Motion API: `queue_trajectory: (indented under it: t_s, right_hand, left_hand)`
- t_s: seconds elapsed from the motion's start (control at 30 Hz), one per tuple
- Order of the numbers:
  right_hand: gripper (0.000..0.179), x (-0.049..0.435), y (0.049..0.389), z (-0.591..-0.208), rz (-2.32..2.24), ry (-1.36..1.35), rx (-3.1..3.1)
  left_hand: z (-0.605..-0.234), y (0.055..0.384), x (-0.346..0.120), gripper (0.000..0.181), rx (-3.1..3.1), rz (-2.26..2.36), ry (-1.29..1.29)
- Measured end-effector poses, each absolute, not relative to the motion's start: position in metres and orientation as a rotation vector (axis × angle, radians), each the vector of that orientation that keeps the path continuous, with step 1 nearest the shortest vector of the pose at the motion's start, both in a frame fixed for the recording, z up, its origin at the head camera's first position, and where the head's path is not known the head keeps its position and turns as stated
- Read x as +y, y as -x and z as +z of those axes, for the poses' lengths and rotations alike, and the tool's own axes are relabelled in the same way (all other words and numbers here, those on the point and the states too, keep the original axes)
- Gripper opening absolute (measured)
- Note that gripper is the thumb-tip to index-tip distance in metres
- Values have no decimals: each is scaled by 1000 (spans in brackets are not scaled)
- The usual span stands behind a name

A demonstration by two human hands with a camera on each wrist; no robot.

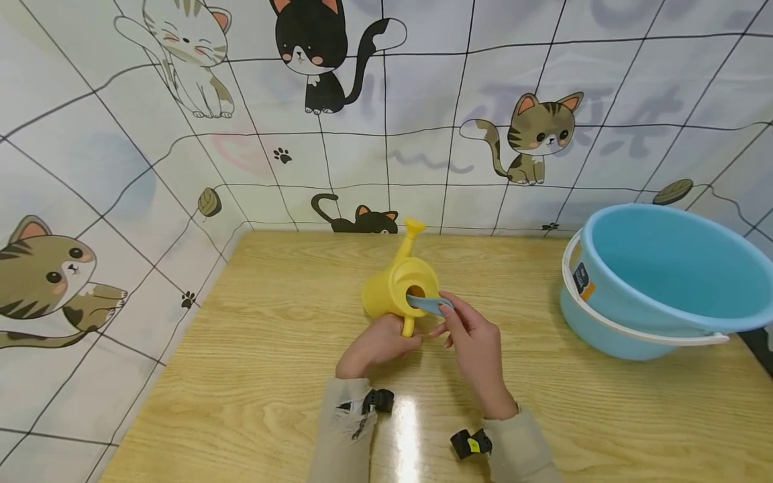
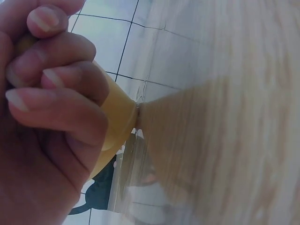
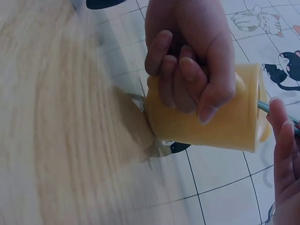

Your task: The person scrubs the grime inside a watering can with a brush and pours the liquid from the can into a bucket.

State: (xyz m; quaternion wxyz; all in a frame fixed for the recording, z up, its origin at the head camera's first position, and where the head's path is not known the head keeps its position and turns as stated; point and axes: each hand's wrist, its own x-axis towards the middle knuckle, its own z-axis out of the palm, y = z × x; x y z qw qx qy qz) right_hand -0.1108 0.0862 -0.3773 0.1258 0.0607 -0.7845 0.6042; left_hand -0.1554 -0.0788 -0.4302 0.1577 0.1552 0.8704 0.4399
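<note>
A yellow watering can (image 1: 379, 296) stands on the wooden table, its spout pointing to the back wall and its round opening facing up toward me. My left hand (image 1: 379, 345) grips its handle at the near side; curled fingers (image 2: 70, 103) show close up in the left wrist view. In my right hand (image 1: 481, 349) a blue-grey, slender piece (image 1: 427, 304) is pinched between thumb and fingers. Its far end is hidden inside the can's opening, and I cannot tell what kind of thing it is. In the right wrist view the piece slants across the can's rim.
A large light-blue bucket (image 1: 610, 329) with a white handle (image 1: 634, 333) stands on the table at the right. Behind and left of the wooden table (image 1: 253, 402) is a white wall covering (image 1: 423, 154) with a grid and cartoon cats.
</note>
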Motion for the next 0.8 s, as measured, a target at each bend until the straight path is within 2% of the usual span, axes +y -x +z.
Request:
queue_trajectory:
  t_s: [0.8]
  right_hand:
    - [28,116,127,-385,2076,-77,-2084]
  left_hand:
    - [-433,157,-81,26,2530,1217,-434]
